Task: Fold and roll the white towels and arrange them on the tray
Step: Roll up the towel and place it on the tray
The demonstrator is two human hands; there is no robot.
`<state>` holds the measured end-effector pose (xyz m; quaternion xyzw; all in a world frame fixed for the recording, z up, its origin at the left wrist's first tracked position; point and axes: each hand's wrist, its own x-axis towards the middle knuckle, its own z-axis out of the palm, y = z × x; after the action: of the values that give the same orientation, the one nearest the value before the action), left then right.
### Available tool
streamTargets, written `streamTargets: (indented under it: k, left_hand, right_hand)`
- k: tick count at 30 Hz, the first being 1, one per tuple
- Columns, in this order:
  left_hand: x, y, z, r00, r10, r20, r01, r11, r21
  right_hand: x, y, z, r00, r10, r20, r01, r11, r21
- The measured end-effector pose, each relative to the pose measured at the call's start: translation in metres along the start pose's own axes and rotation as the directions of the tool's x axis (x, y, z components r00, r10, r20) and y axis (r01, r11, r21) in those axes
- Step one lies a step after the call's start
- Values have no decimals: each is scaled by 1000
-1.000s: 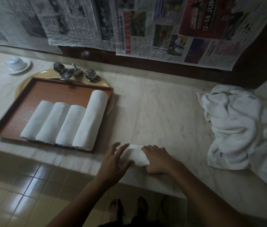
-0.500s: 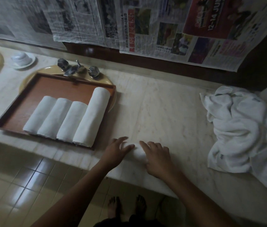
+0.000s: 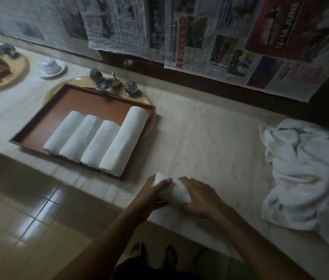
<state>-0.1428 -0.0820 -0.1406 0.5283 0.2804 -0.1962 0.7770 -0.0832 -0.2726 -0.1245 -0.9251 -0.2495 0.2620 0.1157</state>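
A small rolled white towel (image 3: 173, 191) lies near the front edge of the marble counter (image 3: 210, 142). My left hand (image 3: 151, 196) grips its left end, thumb over the top. My right hand (image 3: 202, 197) curls round its right end. To the left, a brown wooden tray (image 3: 44, 120) holds several rolled white towels (image 3: 97, 141) side by side, the rightmost one longer. A heap of unfolded white towels (image 3: 309, 174) lies on the counter at the right.
The tray rests over a yellow basin (image 3: 139, 98) with a chrome tap (image 3: 107, 82). A white cup on a saucer (image 3: 50, 66) stands behind at the left, beside another basin (image 3: 16, 71). Newspapers (image 3: 200, 33) cover the wall. Tiled floor lies below the counter edge.
Both hands have closed round the small towel roll, which now sits tilted between them. The camera has swung to the left, showing the second basin.
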Motion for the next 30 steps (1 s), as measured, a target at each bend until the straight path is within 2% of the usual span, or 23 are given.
streamTargets:
  k: [2, 3, 5, 6, 8, 10, 12, 13, 15, 16, 20, 23, 26, 30]
  left_hand:
    - [-6, 10, -1, 999, 33, -26, -33, 999, 1]
    - [-9, 16, -4, 997, 63, -32, -63, 998, -3]
    - [-18, 30, -12, 988, 150, -31, -150, 989, 0]
    - [-24, 40, -17, 979, 200, -30, -200, 980, -19]
    - [-36, 57, -30, 965, 259, -43, -262, 958, -117]
    - [-48, 73, -45, 953, 296, -60, -302, 934, -192]
    - [-56, 87, -58, 946, 321, -54, -325, 923, -204]
    - [-59, 92, -66, 941, 334, -45, -336, 922, -189]
    - [-63, 105, -82, 930, 367, -28, -367, 920, -137]
    - [-64, 109, -88, 926, 376, -39, -378, 918, -121]
    - [-59, 130, -130, 903, 410, -132, -423, 900, -100]
    - [-56, 151, -182, 838, 494, -234, -497, 866, 47]
    - [-58, 173, -238, 797, 521, -307, -496, 853, 162]
    - [-52, 199, -311, 754, 520, -402, -418, 851, 317]
  right_hand:
    - [-7, -1, -2, 992, -88, -91, 86, 996, -23]
    - [-10, -2, -6, 981, -127, -144, 133, 991, 32]
    - [-16, -4, -15, 953, -114, -279, 191, 946, 263]
    - [-17, -7, -20, 938, -40, -344, 188, 893, 409]
    - [-21, -17, -34, 922, 173, -346, 135, 694, 707]
    - [-19, -33, -46, 941, 276, -195, 58, 437, 897]
    - [-13, -52, -55, 973, 224, -54, 3, 219, 976]
    - [-9, -64, -59, 983, 183, -20, -6, 141, 990]
    - [6, -92, -67, 990, 143, -2, -2, 25, 1000]
    - [13, -102, -69, 989, 146, -21, 22, 0, 1000]
    - [58, -151, -81, 964, 227, -137, 117, 98, 988]
    - [102, -196, -83, 940, 263, -218, 131, 312, 941]
    - [147, -245, -90, 940, 207, -270, 150, 459, 875]
    - [225, -314, -106, 952, 81, -295, 168, 666, 726]
